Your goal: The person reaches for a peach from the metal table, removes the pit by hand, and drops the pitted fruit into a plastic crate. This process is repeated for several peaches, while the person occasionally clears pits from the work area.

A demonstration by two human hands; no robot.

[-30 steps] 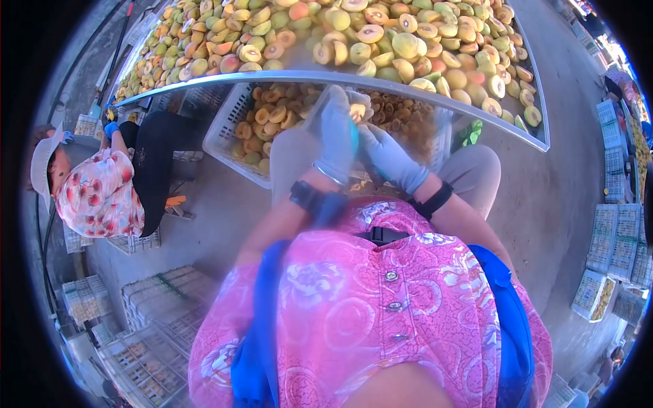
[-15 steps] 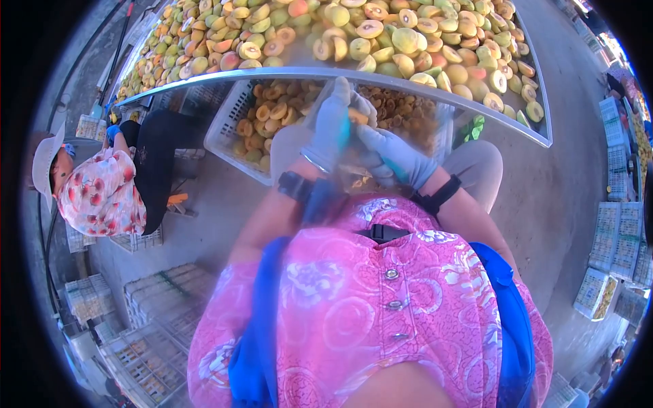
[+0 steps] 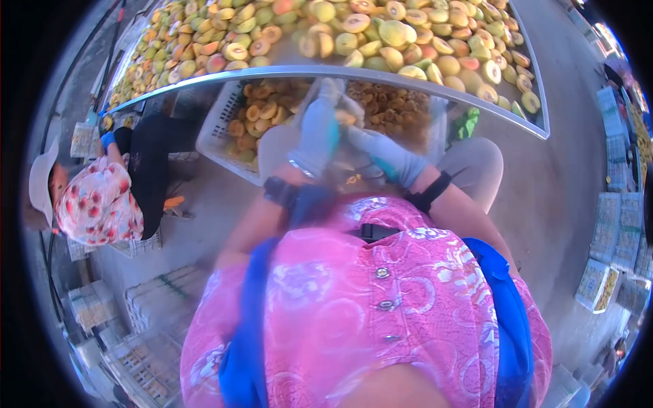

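Our left hand point(image 3: 318, 129), in a pale glove with a teal patch, is raised just beyond our lap, its fingers bent and closed on a small orange-yellow piece of fruit point(image 3: 345, 117). Our right hand point(image 3: 389, 153), gloved alike, reaches in from the right, its fingertips at or just beside that piece; blur hides whether they touch it, and we cannot tell whether its fingers are together or apart. The piece sits between our hands, near the middle of the table's point(image 3: 286, 71) near edge and below its metal rim.

On the table lie many halved fruits point(image 3: 394, 32), yellow, green and reddish, spreading from the left end to the near right corner. Under the near edge, left of our left hand, a white crate point(image 3: 216, 126) holds yellow-orange halves point(image 3: 262, 117); beyond our hands to the right are darker brownish pieces point(image 3: 391, 109). A bright green item point(image 3: 468, 122) lies beside our right knee point(image 3: 479, 163). To our left sits a person in a pale hat point(image 3: 45, 178), and crate stacks point(image 3: 615, 221) stand at far right.
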